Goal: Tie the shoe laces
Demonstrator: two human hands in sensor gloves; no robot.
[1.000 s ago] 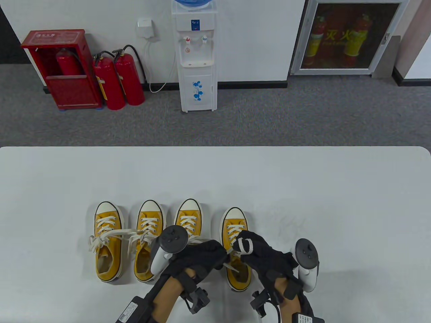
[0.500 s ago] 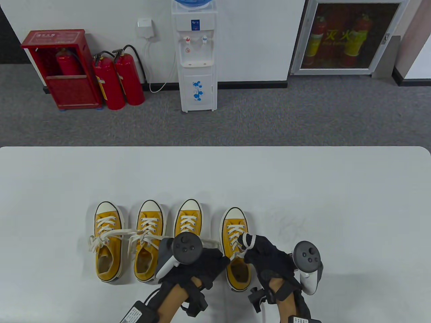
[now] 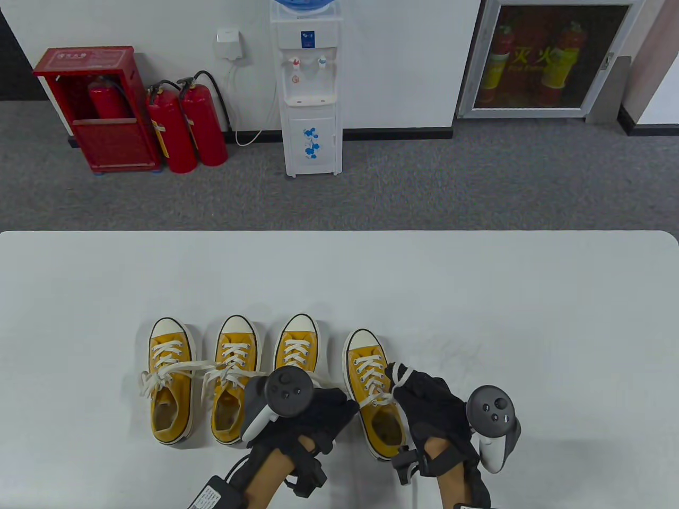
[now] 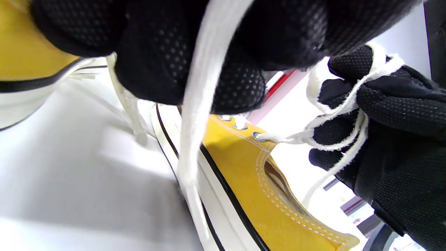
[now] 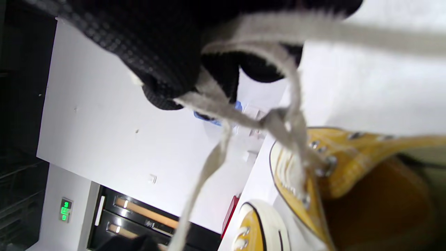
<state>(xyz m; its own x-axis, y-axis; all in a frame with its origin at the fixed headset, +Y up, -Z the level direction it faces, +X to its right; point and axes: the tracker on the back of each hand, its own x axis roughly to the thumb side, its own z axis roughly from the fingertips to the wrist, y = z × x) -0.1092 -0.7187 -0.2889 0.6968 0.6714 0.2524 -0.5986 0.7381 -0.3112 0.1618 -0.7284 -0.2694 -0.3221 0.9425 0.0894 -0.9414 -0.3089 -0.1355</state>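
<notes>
The rightmost yellow sneaker (image 3: 374, 395) lies on the worktop (image 3: 477, 297) between the hands, toe pointing away and slightly left. The right hand (image 3: 429, 405) pinches a lace loop (image 3: 399, 373) at its right side; the left hand (image 3: 313, 416) grips the other lace end (image 4: 198, 115) opposite, equally near.

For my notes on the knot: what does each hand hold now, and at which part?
Both hold the white lace of the rightmost shoe: the right hand has a loop round its fingers, the left hand grips the other strand.
</notes>
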